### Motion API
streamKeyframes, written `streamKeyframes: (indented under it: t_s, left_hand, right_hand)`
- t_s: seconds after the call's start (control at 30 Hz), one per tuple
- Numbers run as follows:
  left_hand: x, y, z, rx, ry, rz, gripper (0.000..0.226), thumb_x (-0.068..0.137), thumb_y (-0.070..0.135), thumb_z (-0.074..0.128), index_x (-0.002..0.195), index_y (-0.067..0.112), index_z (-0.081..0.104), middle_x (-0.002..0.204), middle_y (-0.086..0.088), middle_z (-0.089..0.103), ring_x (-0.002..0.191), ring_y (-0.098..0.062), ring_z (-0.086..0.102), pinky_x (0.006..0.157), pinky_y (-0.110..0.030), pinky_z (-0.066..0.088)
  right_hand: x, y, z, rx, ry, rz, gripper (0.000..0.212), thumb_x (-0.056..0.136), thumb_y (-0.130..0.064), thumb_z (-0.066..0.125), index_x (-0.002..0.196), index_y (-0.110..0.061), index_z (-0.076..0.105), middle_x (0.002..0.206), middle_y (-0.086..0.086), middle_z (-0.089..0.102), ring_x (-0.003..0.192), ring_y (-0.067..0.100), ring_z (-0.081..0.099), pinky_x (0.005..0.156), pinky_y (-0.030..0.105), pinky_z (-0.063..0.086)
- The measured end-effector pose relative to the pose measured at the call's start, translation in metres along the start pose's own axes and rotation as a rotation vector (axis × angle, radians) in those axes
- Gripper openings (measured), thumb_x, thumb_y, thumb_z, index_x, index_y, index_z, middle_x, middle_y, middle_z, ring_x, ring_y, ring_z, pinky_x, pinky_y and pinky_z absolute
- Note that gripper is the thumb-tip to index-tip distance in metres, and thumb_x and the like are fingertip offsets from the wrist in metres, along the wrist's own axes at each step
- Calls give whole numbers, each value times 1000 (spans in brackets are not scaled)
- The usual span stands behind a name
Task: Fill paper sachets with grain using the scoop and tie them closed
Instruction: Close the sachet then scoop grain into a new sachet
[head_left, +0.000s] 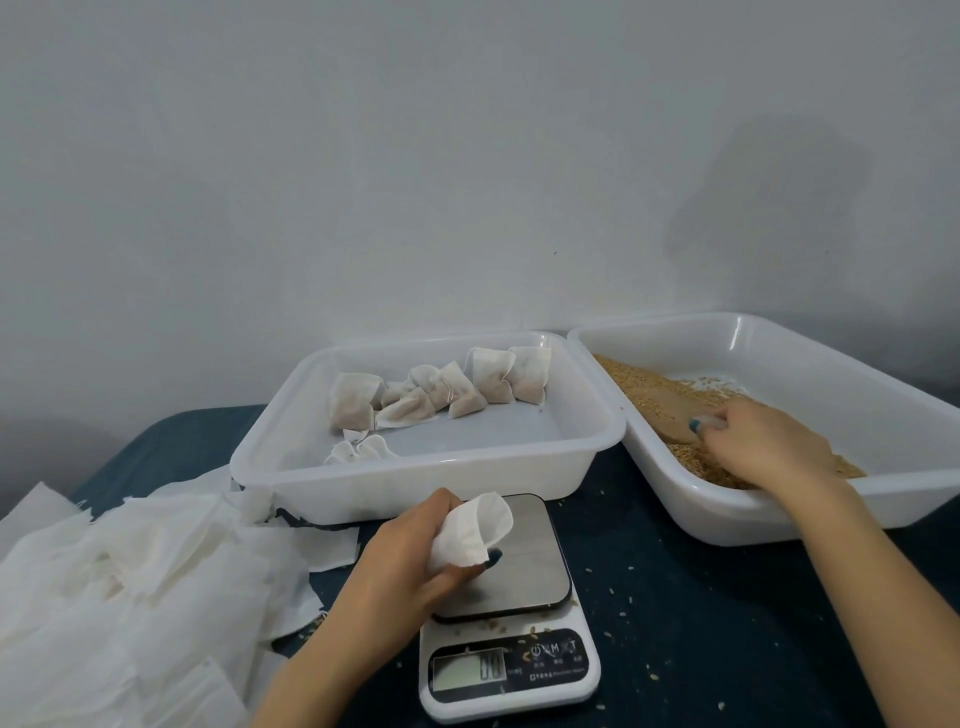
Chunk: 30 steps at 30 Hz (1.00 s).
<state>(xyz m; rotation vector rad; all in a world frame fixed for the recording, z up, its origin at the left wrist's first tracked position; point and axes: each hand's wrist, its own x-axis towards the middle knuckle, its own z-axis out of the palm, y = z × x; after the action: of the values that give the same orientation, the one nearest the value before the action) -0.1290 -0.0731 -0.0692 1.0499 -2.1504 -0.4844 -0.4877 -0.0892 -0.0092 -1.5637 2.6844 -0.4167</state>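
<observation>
On the scale (511, 675), the display reads roughly 0.0; buttons bear M and T; smaller print illegible.

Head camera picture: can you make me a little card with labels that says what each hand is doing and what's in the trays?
left hand: holds an open, empty paper sachet over the scale
right hand: grips the scoop in the grain
right tray: grain
middle tray: filled sachets
far left: pile of empty sachets
scale display: too blurry to read
</observation>
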Motion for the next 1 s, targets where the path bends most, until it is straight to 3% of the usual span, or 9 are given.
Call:
streamKeyframes:
  t_s: [0.1,0.3,0.37,0.5,0.6,0.67,0.73,0.87,1.0]
  left_hand:
    - [0,2,0,-39,20,-12,27,82,66,58,89,42,46,83,20,60,74,-4,56,58,-10,39]
    - [1,10,1,-138,60,-58,25,79,63,59,91,44,47,82,19,63,74,-5,59,57,-10,41]
    - [2,13,1,-184,73,-80,25,80,60,64,95,46,49,86,15,66,76,-9,63,59,-13,46]
    - [2,14,0,-254,89,-124,23,84,49,69,100,47,53,90,12,68,80,-14,67,71,-30,55]
    - [2,14,-2,-292,124,-166,25,80,49,67,102,45,55,90,11,68,80,-15,67,74,-36,57]
    - [2,12,-3,-300,143,-186,26,80,48,66,104,44,56,92,12,69,81,-13,67,73,-33,56]
    - [1,10,-5,-282,152,-195,26,82,47,68,105,42,56,94,15,68,83,-10,66,71,-27,55]
    - [0,6,-6,-248,166,-218,24,88,31,73,104,38,57,95,21,66,87,-3,63,68,-14,49]
    - [1,6,-9,-222,195,-225,25,88,24,72,101,39,56,95,24,66,88,0,62,70,-11,47]
  right_hand:
    - [0,-1,-1,40,16,33,42,102,-46,39,81,-17,62,71,3,63,65,19,58,52,26,34]
    - [-5,-3,-5,153,174,-10,31,103,-45,38,109,-27,63,85,-4,63,66,16,49,52,25,26]
    - [-10,-5,-7,236,199,-74,33,102,-48,38,119,-32,62,93,-5,67,74,18,57,54,24,29]
    - [-27,-15,-12,343,219,-246,28,100,-46,44,120,-38,63,76,-15,66,72,12,63,53,21,32]
    - [-43,-25,-17,410,188,-391,25,95,-49,44,114,-49,60,76,-29,62,70,-5,61,55,22,38]
    - [-54,-31,-19,453,138,-488,27,89,-55,42,111,-53,57,86,-39,58,75,-10,63,63,26,47]
    - [-63,-36,-20,462,109,-570,37,87,-59,41,117,-49,60,100,-38,58,90,-4,65,75,36,53]
    - [-76,-44,-21,471,85,-703,38,88,-66,33,115,-54,57,105,-38,59,97,-11,58,81,30,50]
    - [-79,-45,-25,380,151,-792,39,95,-56,40,118,-38,66,106,-28,64,97,1,61,89,43,46]
